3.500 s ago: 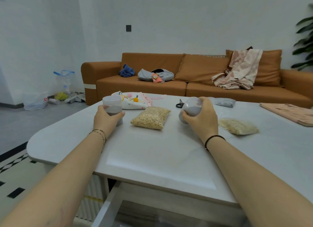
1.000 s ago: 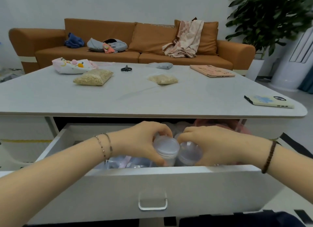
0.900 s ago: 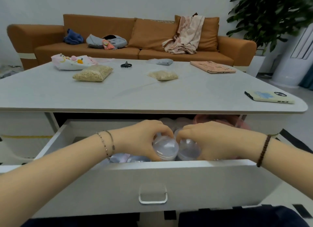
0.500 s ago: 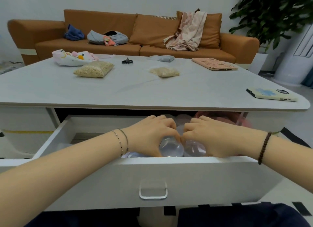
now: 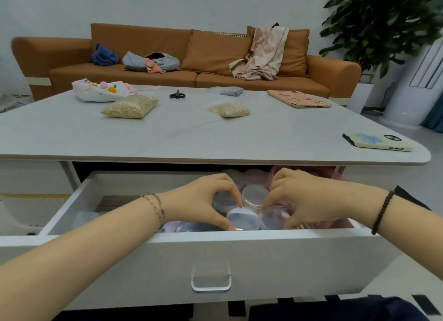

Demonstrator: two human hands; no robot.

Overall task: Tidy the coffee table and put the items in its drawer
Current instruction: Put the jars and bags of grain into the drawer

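We look down into the open drawer (image 5: 143, 256) under the desk (image 5: 215, 138), where both hands work close together among clear lidded jars. The left hand (image 5: 203, 201) arches over the near jar (image 5: 243, 219), thumb at its front rim and forefinger curled at its far side, so we read it as clamped on that jar. The right hand (image 5: 302, 198) curls the same way round the second jar (image 5: 273, 219), which stands just beside the first, the two touching or nearly so. A third jar (image 5: 255, 196) sits behind them between the two sets of fingertips, and something pink (image 5: 335, 177) fills the drawer's right end; we cannot tell what it is. On the desk above we count a large bag of grain (image 5: 130, 106), a smaller bag (image 5: 229, 109), black scissors (image 5: 177, 95), a patterned pouch (image 5: 100, 92), a grey packet (image 5: 227, 90), a pink case (image 5: 299, 99) and, near the right edge, a phone (image 5: 376, 142). Beyond stands an orange sofa (image 5: 215, 57) strewn with cloths
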